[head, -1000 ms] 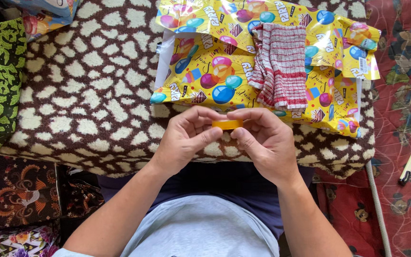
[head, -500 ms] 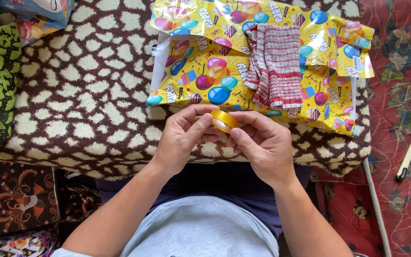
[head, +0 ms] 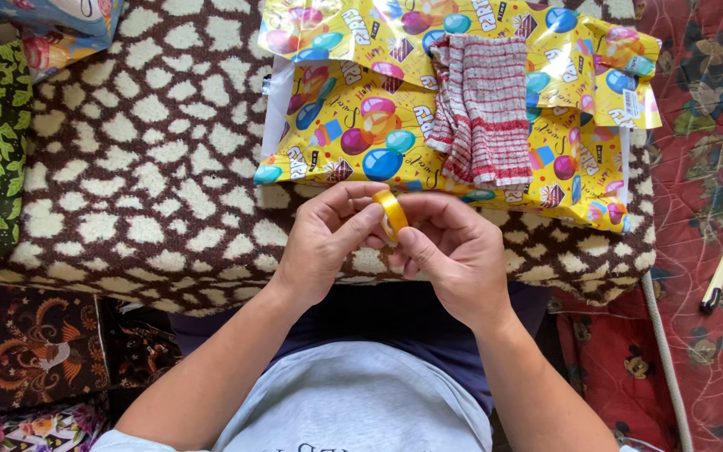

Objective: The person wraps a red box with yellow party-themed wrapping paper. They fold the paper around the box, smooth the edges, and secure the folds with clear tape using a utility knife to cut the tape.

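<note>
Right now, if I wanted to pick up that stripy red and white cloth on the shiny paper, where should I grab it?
Pinch the striped cloth at its near, lower edge, coming from the person's side. It lies flat and folded on the yellow balloon wrapping paper, and that fringed end sits closest and uncovered. Both the left hand and right hand are busy holding the yellow tape roll, so one would probably need to let go first.
</note>
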